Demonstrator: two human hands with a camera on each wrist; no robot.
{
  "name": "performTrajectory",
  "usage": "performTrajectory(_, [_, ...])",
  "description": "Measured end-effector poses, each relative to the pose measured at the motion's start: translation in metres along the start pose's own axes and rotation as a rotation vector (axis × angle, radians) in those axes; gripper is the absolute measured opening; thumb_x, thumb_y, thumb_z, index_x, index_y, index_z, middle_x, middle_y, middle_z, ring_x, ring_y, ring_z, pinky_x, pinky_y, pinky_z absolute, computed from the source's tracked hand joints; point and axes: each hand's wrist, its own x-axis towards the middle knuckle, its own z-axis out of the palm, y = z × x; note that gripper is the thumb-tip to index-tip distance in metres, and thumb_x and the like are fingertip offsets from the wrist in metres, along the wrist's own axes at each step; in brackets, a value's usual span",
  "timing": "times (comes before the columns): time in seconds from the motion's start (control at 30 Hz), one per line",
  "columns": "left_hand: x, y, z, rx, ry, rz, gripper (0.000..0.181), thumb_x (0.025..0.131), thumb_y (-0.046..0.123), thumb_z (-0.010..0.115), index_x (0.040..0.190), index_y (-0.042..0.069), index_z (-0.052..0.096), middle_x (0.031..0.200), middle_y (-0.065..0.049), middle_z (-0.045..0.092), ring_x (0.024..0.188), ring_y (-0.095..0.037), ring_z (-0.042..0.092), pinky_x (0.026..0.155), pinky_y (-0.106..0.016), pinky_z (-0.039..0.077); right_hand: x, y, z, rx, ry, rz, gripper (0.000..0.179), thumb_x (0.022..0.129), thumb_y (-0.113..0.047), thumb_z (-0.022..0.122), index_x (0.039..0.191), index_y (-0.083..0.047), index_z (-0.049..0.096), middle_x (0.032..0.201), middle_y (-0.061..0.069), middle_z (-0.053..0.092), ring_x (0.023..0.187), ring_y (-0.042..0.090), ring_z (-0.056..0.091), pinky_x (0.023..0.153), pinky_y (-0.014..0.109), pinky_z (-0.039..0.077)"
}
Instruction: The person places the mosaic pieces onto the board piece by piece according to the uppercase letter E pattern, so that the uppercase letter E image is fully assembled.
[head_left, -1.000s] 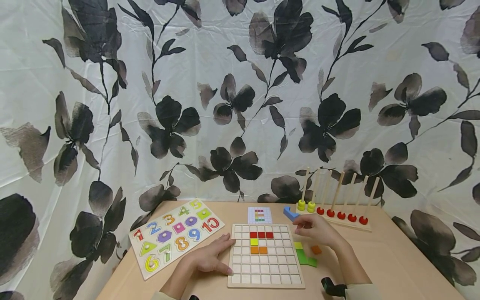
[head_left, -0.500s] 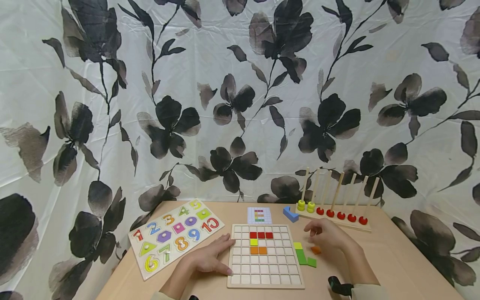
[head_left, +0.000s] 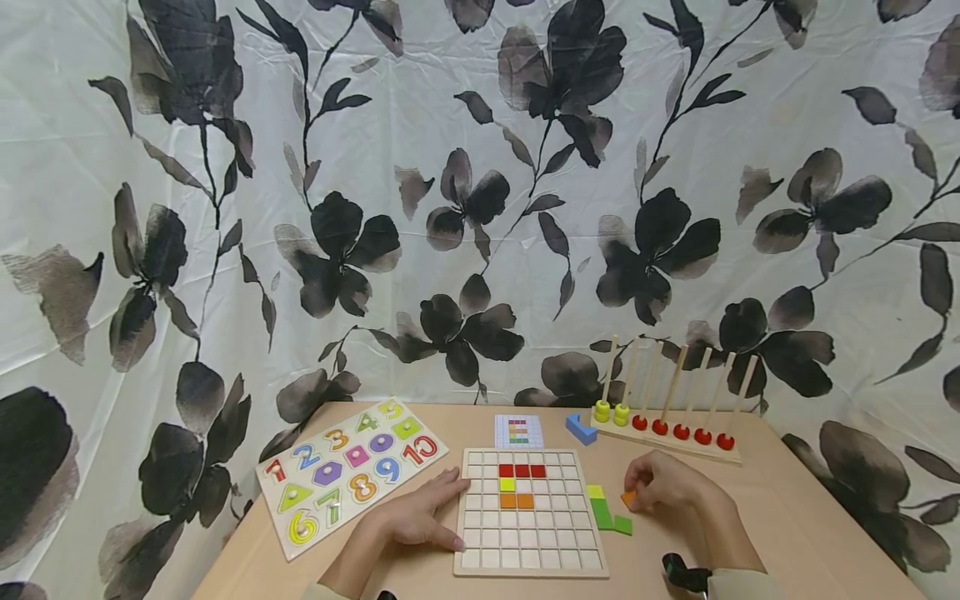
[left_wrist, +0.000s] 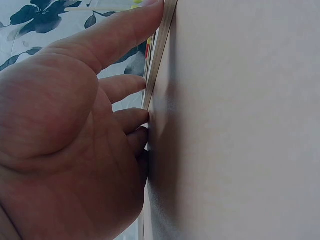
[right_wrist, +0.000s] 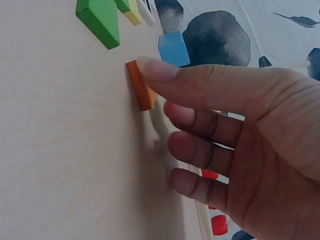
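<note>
In the head view, a wooden grid board (head_left: 535, 537) holds red tiles (head_left: 522, 471), a yellow tile (head_left: 507, 484) and two orange tiles (head_left: 517, 501). My left hand (head_left: 415, 514) rests spread at its left side, thumb and fingers touching the edge. To the right of the board, my right hand (head_left: 671, 483) pinches a loose orange tile (head_left: 628, 499) on the table; the right wrist view shows the thumb against this orange tile (right_wrist: 141, 86), the index finger's contact partly hidden. Green tiles (head_left: 602, 514) and a yellow tile (head_left: 594, 492) lie between that hand and the board.
Behind the board lies a pattern card (head_left: 519, 432), with a blue block (head_left: 581, 428) to its right. A peg rack (head_left: 675, 439) with red and yellow beads stands at the back right. A number puzzle board (head_left: 352, 475) lies on the left of the table (head_left: 780, 500).
My right hand has left the area near the blue block, moving right and toward me, down to the loose orange tile, which it now pinches. My left hand stays put.
</note>
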Motion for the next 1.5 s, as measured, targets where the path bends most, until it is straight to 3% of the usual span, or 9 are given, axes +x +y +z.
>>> performTrajectory(0.5, [0.0, -0.001, 0.0, 0.006, 0.001, 0.007, 0.094, 0.083, 0.039, 0.086, 0.16, 0.012, 0.04, 0.173, -0.019, 0.018, 0.161, -0.041, 0.013, 0.127, -0.066, 0.013, 0.001, -0.002, 0.006, -0.042, 0.076, 0.105, 0.023, 0.079, -0.008, 0.089, 0.091, -0.003, 0.07, 0.073, 0.003, 0.062, 0.068, 0.018, 0.054, 0.057, 0.025, 0.043])
performTrajectory(0.93, [0.0, 0.0, 0.0, 0.005, 0.0, 0.004, 0.094, 0.083, 0.038, 0.086, 0.16, 0.012, 0.04, 0.173, -0.02, 0.018, 0.161, -0.041, 0.013, 0.127, -0.067, 0.013, 0.007, 0.0, 0.004, 0.076, 0.02, -0.026, 0.021, 0.085, -0.004, 0.082, 0.095, 0.0, 0.064, 0.077, 0.003, 0.06, 0.071, 0.018, 0.055, 0.058, 0.024, 0.046])
performTrajectory(1.17, [0.001, -0.002, 0.001, -0.002, -0.002, 0.002, 0.094, 0.082, 0.038, 0.086, 0.16, 0.012, 0.04, 0.173, -0.02, 0.018, 0.161, -0.041, 0.012, 0.127, -0.066, 0.012, 0.012, -0.008, 0.005, 0.095, 0.07, -0.071, 0.014, 0.091, -0.003, 0.074, 0.098, 0.001, 0.063, 0.086, 0.006, 0.065, 0.076, 0.02, 0.059, 0.062, 0.027, 0.052])
performTrajectory(1.5, [0.0, -0.001, 0.001, -0.013, -0.002, -0.005, 0.094, 0.082, 0.036, 0.087, 0.16, 0.014, 0.04, 0.174, -0.019, 0.018, 0.161, -0.041, 0.013, 0.127, -0.066, 0.012, 0.018, -0.022, 0.007, 0.037, 0.152, -0.175, 0.008, 0.095, -0.006, 0.072, 0.096, -0.002, 0.066, 0.087, 0.008, 0.064, 0.073, 0.015, 0.059, 0.06, 0.024, 0.052])
